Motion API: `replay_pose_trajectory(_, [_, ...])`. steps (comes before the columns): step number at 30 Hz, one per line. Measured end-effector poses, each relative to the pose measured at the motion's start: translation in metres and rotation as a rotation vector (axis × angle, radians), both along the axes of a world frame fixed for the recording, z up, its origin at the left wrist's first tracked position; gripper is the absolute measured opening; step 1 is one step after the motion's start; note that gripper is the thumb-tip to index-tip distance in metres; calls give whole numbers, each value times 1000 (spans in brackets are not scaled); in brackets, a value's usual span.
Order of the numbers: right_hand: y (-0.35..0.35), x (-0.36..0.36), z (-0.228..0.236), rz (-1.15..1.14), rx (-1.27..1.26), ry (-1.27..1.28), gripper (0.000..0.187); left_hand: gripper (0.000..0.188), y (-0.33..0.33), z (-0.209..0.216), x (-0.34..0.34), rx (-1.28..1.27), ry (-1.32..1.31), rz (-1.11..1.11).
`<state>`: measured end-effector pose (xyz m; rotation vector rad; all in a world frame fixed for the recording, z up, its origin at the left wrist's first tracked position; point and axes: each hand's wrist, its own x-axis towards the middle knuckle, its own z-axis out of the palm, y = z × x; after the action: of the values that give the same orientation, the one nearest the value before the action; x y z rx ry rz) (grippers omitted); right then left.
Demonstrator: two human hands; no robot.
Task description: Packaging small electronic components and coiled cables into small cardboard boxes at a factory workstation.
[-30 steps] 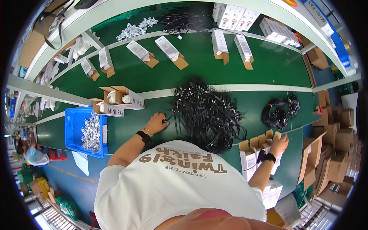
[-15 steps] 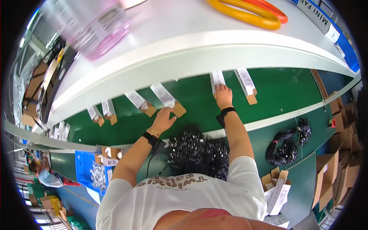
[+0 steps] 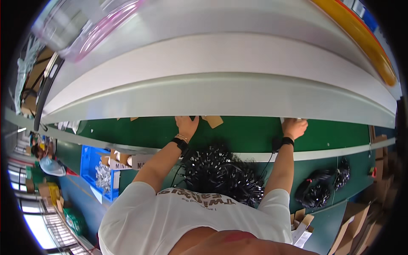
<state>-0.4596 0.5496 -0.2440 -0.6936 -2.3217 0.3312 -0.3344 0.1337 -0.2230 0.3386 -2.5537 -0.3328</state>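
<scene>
My left hand (image 3: 187, 126) lies over the green belt surface (image 3: 242, 134), thumb apart from the fingers, whose tips go out of sight behind the shelf edge. Just right of it, a brown cardboard flap (image 3: 213, 121) sticks out from beneath the shelf; the rest of its box is hidden. Farther right, my right hand (image 3: 295, 127) has its fingers curled round a white box (image 3: 282, 120), of which only small white parts show. Dark bands with thin cables circle both wrists.
The pale shelf (image 3: 221, 95) overhangs the belt. On it are a clear pink-rimmed container (image 3: 102, 32) and a yellow ring (image 3: 361, 38). Black tinsel-like bundles (image 3: 221, 176) lie before me. A blue bin (image 3: 91, 163) stands left; cardboard boxes (image 3: 352, 225) stand right. Another person (image 3: 51, 163) sits far left.
My view has shifted, and the shelf edge now covers most of the white boxes. My right hand has moved rightward from where it touched a box. My left hand stays near the flap.
</scene>
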Motion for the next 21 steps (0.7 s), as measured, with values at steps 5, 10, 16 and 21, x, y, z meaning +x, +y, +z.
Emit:
replay_pose_trajectory(5, [-15, 7, 21, 209, -330, -224, 27, 33, -43, -46, -5, 1, -272, 132])
replay_pose_trajectory(10, [39, 43, -19, 365, -228, -88, 22, 30, -66, -54, -20, 44, -385, 82])
replay_pose_trajectory(16, [71, 181, 4, 395, -244, -234, 19, 28, -111, -58, -16, 116, -299, -25])
replay_pose_trajectory(21, [57, 273, 26, 194, 84, -110, 37, 27, -118, -69, -34, 180, -209, -148])
